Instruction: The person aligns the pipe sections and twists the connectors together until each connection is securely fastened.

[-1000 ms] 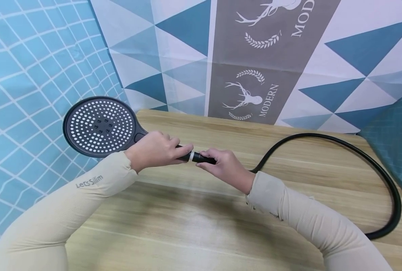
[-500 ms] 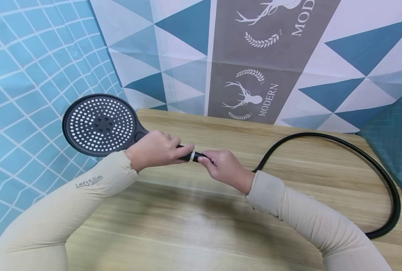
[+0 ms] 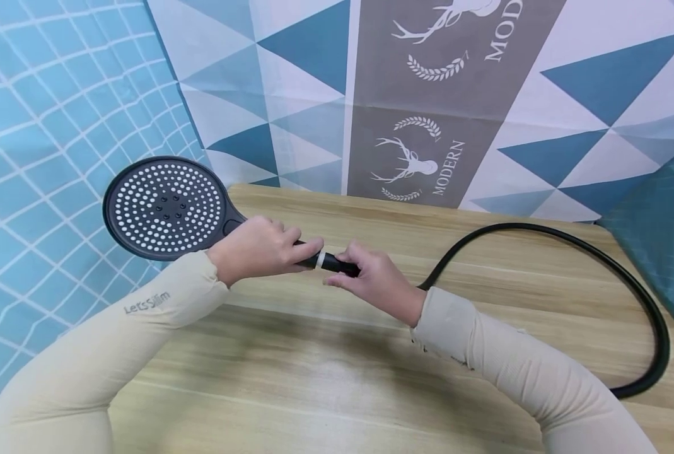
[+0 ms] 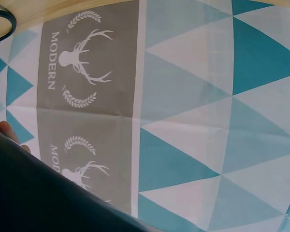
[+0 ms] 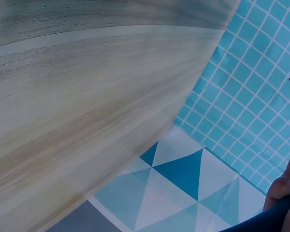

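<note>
A dark round shower head (image 3: 166, 208) with white nozzles hangs over the wooden table, tilted, its face toward the head camera. My left hand (image 3: 260, 249) grips its handle, fingers curled round it. At the handle's end, past a pale ring (image 3: 320, 260), sits the black connector (image 3: 339, 265) of a shower hose (image 3: 569, 236). Thumb and forefinger of my right hand (image 3: 384, 277) lie on either side of this connector, holding it. Only fingertips (image 4: 7, 130) show in the left wrist view. In the right wrist view, fingers (image 5: 282, 188) appear at the edge.
The hose loops across the right side of the wooden table (image 3: 291, 378). Behind stands a patterned wall sheet (image 3: 308, 113) with triangles and deer heads. Blue tiled sheeting (image 3: 36, 157) borders the left, and a teal sheet (image 3: 654, 214) the right.
My right thumb and forefinger rolled over the connector half a second ago, and now they have turned back and spread a little. The left hand and shower head stay almost still.
</note>
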The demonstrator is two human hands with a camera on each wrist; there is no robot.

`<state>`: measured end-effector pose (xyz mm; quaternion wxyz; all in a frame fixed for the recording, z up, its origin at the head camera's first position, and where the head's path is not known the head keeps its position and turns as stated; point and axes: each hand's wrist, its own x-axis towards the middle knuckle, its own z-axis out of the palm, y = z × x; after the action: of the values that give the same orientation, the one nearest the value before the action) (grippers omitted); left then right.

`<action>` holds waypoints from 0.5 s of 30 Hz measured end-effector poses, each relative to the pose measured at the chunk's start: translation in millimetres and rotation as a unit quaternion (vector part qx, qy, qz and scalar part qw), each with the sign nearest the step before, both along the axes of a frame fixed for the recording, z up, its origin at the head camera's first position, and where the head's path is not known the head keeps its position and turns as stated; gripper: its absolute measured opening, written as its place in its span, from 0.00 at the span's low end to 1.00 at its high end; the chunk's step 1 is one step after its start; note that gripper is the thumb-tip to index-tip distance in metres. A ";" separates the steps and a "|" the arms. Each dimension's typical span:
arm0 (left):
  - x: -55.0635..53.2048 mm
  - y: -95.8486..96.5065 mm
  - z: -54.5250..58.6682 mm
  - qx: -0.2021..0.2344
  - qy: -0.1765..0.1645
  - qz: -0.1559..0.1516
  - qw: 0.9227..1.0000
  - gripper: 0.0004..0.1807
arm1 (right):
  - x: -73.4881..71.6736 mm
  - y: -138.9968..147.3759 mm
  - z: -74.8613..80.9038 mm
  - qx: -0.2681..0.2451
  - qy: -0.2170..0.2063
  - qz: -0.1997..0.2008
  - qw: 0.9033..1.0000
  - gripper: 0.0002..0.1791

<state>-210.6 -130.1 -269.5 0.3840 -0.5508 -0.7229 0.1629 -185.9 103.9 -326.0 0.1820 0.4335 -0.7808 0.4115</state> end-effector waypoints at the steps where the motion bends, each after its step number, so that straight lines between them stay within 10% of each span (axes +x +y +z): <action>1: 0.0 -0.4 -0.2 0.002 -0.001 -0.003 1.000 0.22 | -0.9 -0.3 -0.8 0.001 0.013 0.002 1.000 0.13; 15: -3.3 -1.8 -1.7 0.012 -0.004 -0.005 1.000 0.22 | -7.3 1.2 2.2 0.011 0.006 0.019 1.000 0.09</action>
<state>-213.9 -131.9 -271.2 0.3887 -0.5504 -0.7235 0.1504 -193.2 105.1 -323.8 0.1739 0.4532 -0.7757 0.4033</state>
